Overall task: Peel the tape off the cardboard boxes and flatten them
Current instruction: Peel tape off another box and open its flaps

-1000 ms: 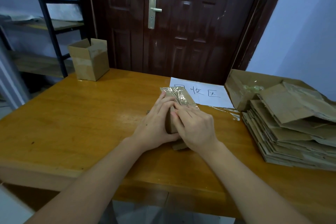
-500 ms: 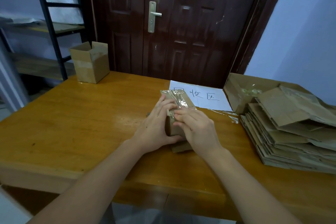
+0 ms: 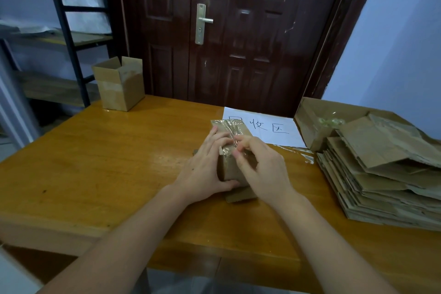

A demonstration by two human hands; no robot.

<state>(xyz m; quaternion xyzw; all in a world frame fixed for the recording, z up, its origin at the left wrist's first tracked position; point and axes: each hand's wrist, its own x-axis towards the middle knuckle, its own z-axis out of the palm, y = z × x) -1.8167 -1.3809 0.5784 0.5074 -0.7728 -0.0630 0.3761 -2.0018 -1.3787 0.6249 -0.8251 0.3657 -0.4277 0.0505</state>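
A small cardboard box (image 3: 230,169) stands at the middle of the wooden table (image 3: 107,162), with shiny clear tape (image 3: 230,126) running over its top. My left hand (image 3: 205,167) grips the box from its left side, thumb under the near face. My right hand (image 3: 260,169) is at the box's near top edge, its fingertips pinching the lifted end of the tape. A second, open cardboard box (image 3: 119,85) stands at the table's far left corner. Much of the held box is hidden behind my hands.
A stack of flattened cardboard (image 3: 381,174) fills the table's right side, with an open box (image 3: 317,122) holding tape scraps behind it. A white paper sign (image 3: 267,129) lies behind the held box. A dark door (image 3: 226,31) and a shelf rack (image 3: 59,31) stand beyond.
My right hand's fingers have curled up at the box's near top edge and lifted the tape end there. The left hand keeps its hold on the box.
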